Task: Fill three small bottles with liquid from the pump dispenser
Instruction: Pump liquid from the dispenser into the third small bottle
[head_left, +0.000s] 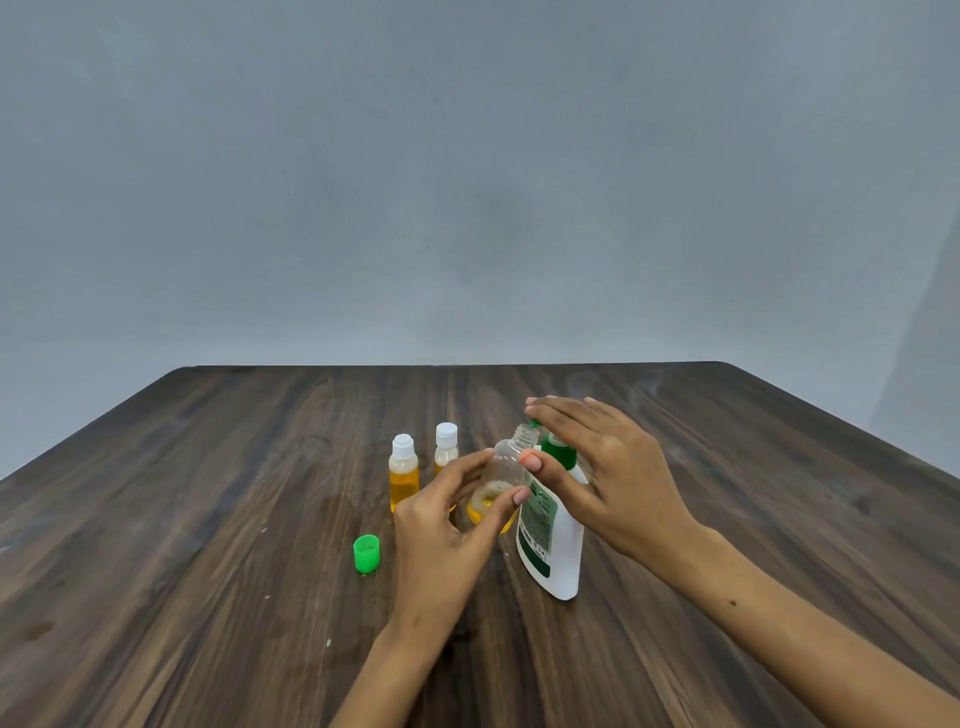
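Filling of the third clear plastic bottle (501, 483), gripped by the left hand (447, 525), is underway; next, the flat, open right hand (608, 467) presses the green-headed white pump dispenser (553, 540) at its 3 o'clock.

left hand (441, 525) fingers curled gripping, right hand (608, 467) flat, seemingly pressing

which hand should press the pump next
Right. The right hand already lies flat over the green pump head, while the left hand grips the open bottle at the spout.
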